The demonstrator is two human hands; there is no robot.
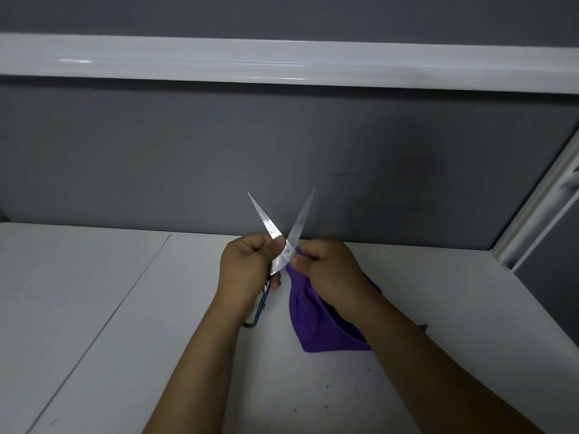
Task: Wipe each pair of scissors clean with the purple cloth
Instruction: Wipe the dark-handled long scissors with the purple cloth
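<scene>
A pair of steel scissors (266, 220) with dark wire-loop handles is held upright above the white desk, its blades spread in an X and pointing up. My left hand (247, 270) grips it just below the pivot, hiding most of the handles; one loop sticks out below the wrist. My right hand (332, 270) is closed on the purple cloth (319, 327) and presses a bunched corner of it against the blades at the pivot. The remainder of the cloth hangs down under my right wrist toward the desk.
The white desk (109, 308) has a seam running diagonally on the left and dark specks near the front. A grey partition wall (188, 151) with a white rail stands close behind the scissors. A white frame (532, 208) borders the right side.
</scene>
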